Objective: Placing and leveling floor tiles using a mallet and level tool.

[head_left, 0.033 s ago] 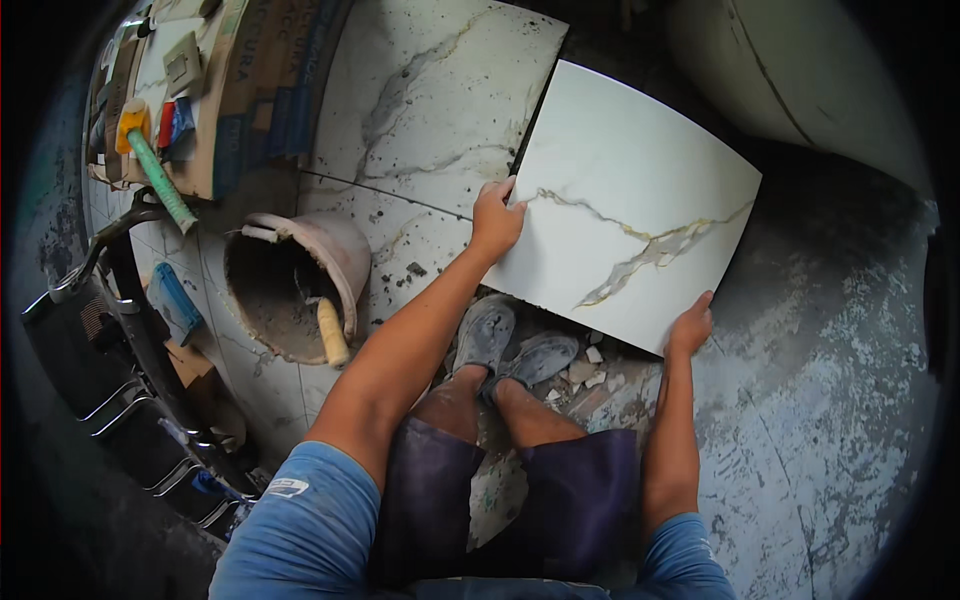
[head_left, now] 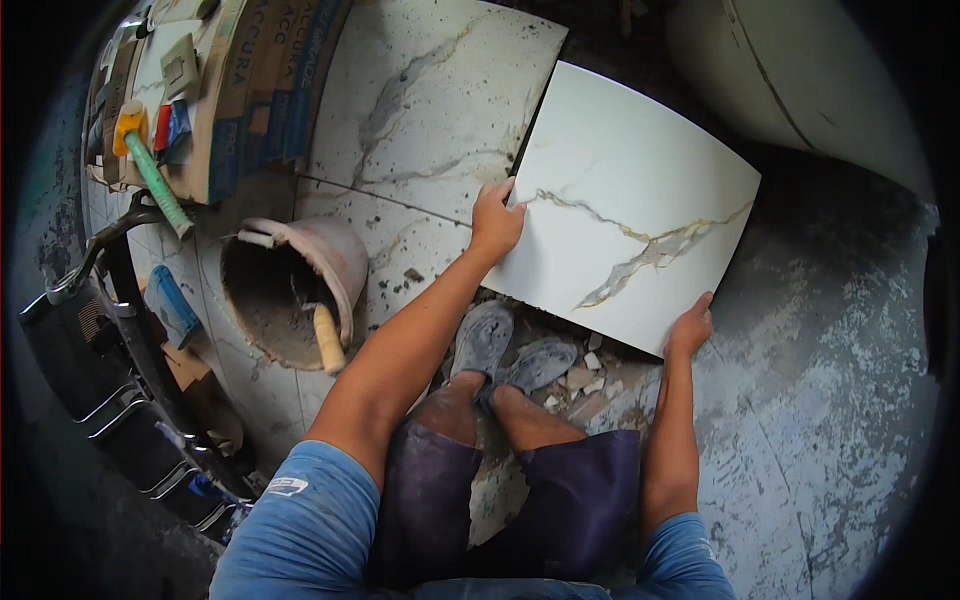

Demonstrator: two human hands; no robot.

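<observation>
My left hand (head_left: 496, 222) grips the left edge of a white marble-patterned tile (head_left: 630, 170) with grey and gold veins, its fingers closed around the edge. My right hand (head_left: 690, 325) holds the same tile at its lower right corner. The tile sits next to a similar, debris-speckled floor tile (head_left: 420, 110), with a dark gap between them. Just below the held tile are my grey, dusty shoes (head_left: 483, 342) among broken tile pieces (head_left: 585, 382).
A bucket (head_left: 350, 265) with a wooden-handled tool (head_left: 328, 335) stands at left. Beside it are cardboard tile boxes (head_left: 225, 160) with a yellow-headed mallet (head_left: 155, 175), a black chair (head_left: 140, 340) and a blue object (head_left: 170, 300). A large pale curved object (head_left: 780, 70) stands upper right.
</observation>
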